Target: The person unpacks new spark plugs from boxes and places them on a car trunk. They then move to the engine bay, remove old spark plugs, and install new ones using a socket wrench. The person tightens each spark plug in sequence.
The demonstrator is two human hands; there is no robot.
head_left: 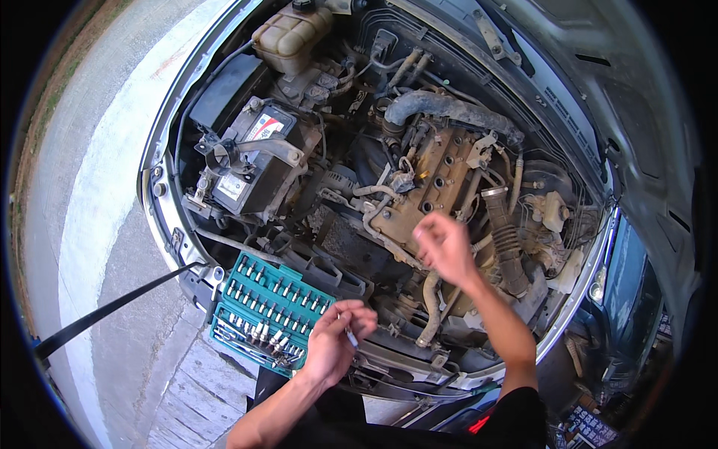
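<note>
Left hand [333,340] holds a slim pale rod [351,337] beside the teal case [258,317]; probably light, stiff, best pinched mid-shaft. Right hand [445,247] curls above the engine [407,215], its grip unclear.

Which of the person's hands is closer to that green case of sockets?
Left. The left hand is beside the green case, overlapping its right edge in this view; the right hand is farther off, over the engine.

PLACE: outdoor car-repair spot | raised hood [632,97] | exposed engine [400,221] | teal socket case [288,272] | sunlit pavement [120,299]
</note>
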